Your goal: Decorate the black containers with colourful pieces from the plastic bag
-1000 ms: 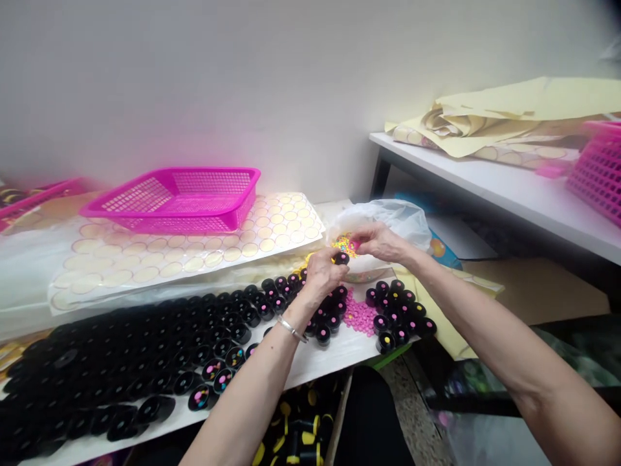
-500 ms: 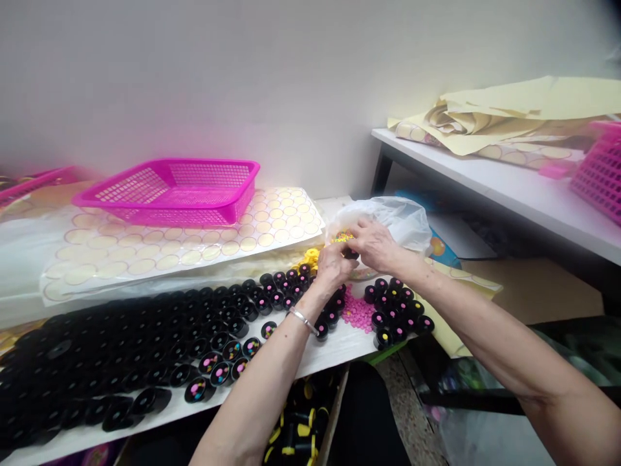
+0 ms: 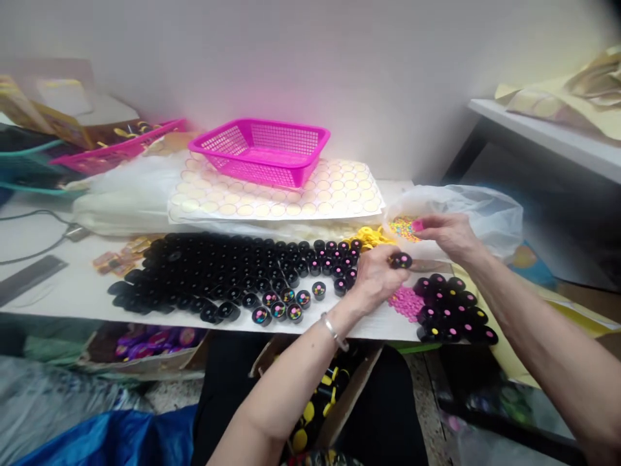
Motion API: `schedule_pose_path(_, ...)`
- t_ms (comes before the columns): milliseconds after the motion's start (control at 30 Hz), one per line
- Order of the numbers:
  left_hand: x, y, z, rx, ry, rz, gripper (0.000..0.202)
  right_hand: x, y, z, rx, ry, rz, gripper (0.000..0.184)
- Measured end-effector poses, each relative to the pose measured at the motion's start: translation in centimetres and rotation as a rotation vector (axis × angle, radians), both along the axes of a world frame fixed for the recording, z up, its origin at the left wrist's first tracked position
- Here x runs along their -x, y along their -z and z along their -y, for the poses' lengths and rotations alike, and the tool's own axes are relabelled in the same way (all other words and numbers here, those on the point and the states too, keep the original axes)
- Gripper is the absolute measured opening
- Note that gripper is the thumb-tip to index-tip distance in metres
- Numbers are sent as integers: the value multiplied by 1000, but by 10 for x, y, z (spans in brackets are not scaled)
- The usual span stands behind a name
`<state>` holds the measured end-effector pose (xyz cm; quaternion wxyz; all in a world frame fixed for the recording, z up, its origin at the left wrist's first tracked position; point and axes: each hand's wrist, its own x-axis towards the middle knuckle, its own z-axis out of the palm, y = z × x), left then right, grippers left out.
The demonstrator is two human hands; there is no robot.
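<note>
Black plastic cup (image 3: 400, 260) in the left hand (image 3: 381, 275), held over the table (image 3: 373, 328), fingers closed round its side, a pink dot visible in its mouth. Silver bangle (image 3: 334, 331) on that wrist. Right hand (image 3: 450, 234) just beyond and to the right, thumb and fingertips pinched together on a small pink piece (image 3: 417, 226), too small to make out its form. That piece is at the multicoloured beads (image 3: 402, 226), which lie at the left mouth of a white plastic bag (image 3: 492, 210). Heap of pink discs (image 3: 406, 303) on the near side of the left hand; cluster of dotted cups (image 3: 449, 307) touching its right edge. Yellow pieces (image 3: 371, 237) piled on the far side of the left hand. Long block of black cups (image 3: 208, 268) fills the left stretch, packed close; several bead-filled cups (image 3: 278, 310) along its near right edge hold mixed colours. Far side: bright pink basket (image 3: 286, 176) resting on circle-printed sheets (image 3: 272, 210). Below the near edge, a cardboard box (image 3: 350, 393) of black-and-yellow parts (image 3: 310, 412).
</note>
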<state>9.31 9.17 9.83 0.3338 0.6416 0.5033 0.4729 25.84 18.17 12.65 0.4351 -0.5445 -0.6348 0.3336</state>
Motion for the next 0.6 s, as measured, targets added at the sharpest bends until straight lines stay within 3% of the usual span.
schedule_pose_path(100,14,11,31,71,-68,68,28,3,12,-12,101,55,-126,27)
schedule_pose_path(200,31,19,52,73,-124,83,25,2,22,-25,126,114,-91,27)
schedule_pose_path(433,74,-4,80,0,-163,-68,23,-12,37,-48,49,248,665,16)
schedule_pose_path(600,113,-13,79,12,-230,-180,25,-15,48,-56,114,181,763,15)
